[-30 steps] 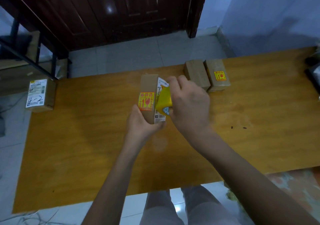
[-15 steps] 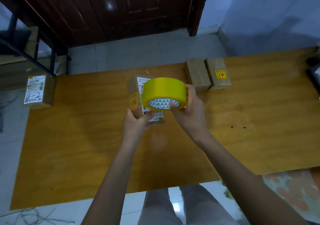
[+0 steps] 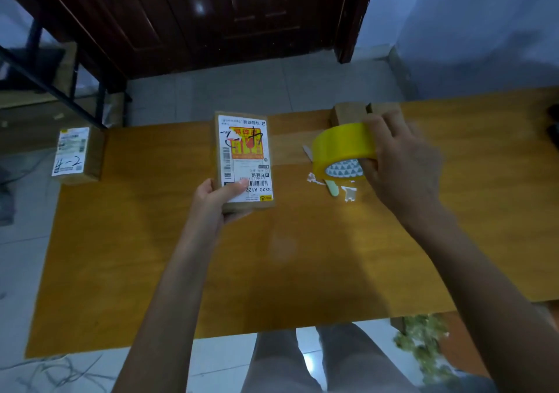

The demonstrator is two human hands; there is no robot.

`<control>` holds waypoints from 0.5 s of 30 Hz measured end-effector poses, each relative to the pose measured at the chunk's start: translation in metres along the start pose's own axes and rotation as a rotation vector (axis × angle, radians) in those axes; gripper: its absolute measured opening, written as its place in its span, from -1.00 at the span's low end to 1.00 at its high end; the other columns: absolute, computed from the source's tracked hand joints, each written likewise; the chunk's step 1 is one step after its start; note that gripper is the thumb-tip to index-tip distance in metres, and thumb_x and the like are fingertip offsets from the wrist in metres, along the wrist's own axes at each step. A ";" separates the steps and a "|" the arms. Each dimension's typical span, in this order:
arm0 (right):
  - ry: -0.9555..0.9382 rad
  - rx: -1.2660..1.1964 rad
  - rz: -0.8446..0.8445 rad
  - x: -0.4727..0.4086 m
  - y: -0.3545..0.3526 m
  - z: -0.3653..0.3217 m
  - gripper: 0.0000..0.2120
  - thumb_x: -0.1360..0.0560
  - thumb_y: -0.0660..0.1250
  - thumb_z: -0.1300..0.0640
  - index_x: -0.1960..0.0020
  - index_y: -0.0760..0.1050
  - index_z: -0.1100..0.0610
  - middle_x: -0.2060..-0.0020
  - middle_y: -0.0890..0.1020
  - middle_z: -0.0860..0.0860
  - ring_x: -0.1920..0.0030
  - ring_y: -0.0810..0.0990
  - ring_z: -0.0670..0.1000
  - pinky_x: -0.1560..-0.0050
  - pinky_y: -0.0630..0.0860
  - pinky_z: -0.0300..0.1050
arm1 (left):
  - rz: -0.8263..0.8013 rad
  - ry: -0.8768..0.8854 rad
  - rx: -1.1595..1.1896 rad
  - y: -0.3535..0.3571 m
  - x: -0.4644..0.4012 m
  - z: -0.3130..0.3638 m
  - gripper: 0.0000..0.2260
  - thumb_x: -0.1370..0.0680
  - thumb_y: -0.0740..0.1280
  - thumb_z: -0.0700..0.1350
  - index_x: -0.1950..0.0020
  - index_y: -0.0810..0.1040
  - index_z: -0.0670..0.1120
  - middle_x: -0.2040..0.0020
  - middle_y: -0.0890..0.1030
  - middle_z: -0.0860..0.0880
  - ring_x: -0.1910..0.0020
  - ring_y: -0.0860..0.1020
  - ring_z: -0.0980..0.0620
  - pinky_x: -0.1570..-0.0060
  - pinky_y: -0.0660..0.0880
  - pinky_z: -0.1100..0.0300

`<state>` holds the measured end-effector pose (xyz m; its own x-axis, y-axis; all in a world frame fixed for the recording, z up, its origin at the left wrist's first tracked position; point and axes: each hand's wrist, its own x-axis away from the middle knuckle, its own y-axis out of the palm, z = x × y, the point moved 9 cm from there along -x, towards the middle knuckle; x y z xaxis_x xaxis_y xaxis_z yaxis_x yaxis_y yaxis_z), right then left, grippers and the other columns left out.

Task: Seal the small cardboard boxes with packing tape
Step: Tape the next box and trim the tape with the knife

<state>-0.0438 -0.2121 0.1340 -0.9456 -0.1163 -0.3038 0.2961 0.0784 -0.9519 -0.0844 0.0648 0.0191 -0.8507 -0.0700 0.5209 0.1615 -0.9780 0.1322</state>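
My left hand (image 3: 216, 200) grips the near end of a small cardboard box (image 3: 243, 159), label side up, with a white shipping label and a red-yellow fragile sticker. My right hand (image 3: 399, 162) holds a yellow roll of packing tape (image 3: 343, 147) to the right of the box, just above the wooden table (image 3: 272, 256). A strip of tape stretches from the box's right edge to the roll. Two more small boxes (image 3: 348, 112) sit at the far edge, partly hidden behind the roll and my right hand.
Another labelled box (image 3: 75, 155) sits at the table's far left corner. A pale green utility knife (image 3: 332, 188) and white paper scraps lie under the tape roll. A dark object (image 3: 553, 126) is at the right edge. A metal shelf stands at the left, a dark wooden door behind.
The box has turned from its side to label-up in my left hand. My right hand has carried the tape roll away to the right, pulling a strip out.
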 end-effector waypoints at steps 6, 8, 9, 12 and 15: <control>0.007 -0.034 0.003 0.000 0.000 -0.001 -0.55 -0.34 0.35 0.08 -0.22 0.44 0.13 -0.07 0.52 0.16 0.00 0.48 0.21 0.28 0.37 -0.02 | -0.039 -0.024 0.059 0.000 -0.001 -0.008 -0.48 -0.33 0.47 -0.07 -0.26 0.51 -0.17 -0.09 0.68 -0.14 -0.03 0.67 -0.14 0.12 0.64 0.05; 0.031 -0.132 0.010 0.002 0.002 0.004 -0.55 -0.30 0.43 0.21 -0.18 0.47 0.19 -0.05 0.51 0.19 0.04 0.50 0.20 0.28 0.35 -0.06 | -0.050 -0.030 0.070 0.001 0.001 -0.010 -0.50 -0.34 0.46 -0.07 -0.25 0.52 -0.17 -0.08 0.69 -0.14 -0.03 0.67 -0.14 0.11 0.64 0.03; 0.041 -0.183 0.013 0.002 0.002 0.005 -0.54 -0.28 0.45 0.26 -0.17 0.46 0.21 -0.04 0.50 0.20 0.09 0.51 0.18 0.30 0.32 -0.10 | -0.057 -0.034 0.082 0.002 0.003 -0.010 -0.52 -0.34 0.45 -0.08 -0.24 0.53 -0.16 -0.07 0.69 -0.14 -0.03 0.67 -0.14 0.11 0.64 0.02; 0.041 -0.228 -0.012 0.006 0.006 0.004 -0.50 -0.28 0.49 0.29 -0.19 0.44 0.21 -0.08 0.47 0.21 0.19 0.45 0.07 0.37 0.31 -0.14 | -0.108 -0.042 0.151 0.007 0.006 -0.009 -0.67 -0.38 0.39 -0.11 -0.14 0.62 -0.11 -0.07 0.69 -0.14 -0.03 0.67 -0.14 0.12 0.64 -0.01; 0.039 -0.232 -0.030 0.008 0.009 0.003 -0.50 -0.30 0.49 0.28 -0.20 0.44 0.21 -0.09 0.47 0.20 0.20 0.39 0.02 0.37 0.28 -0.16 | -0.188 -0.051 0.247 0.016 0.012 -0.005 -0.77 -0.41 0.35 -0.12 -0.02 0.72 -0.03 -0.08 0.68 -0.14 -0.04 0.67 -0.14 0.13 0.63 -0.01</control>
<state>-0.0481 -0.2152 0.1229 -0.9594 -0.0835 -0.2694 0.2334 0.3012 -0.9245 -0.0946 0.0471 0.0238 -0.8519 0.1235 0.5089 0.1258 -0.8951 0.4277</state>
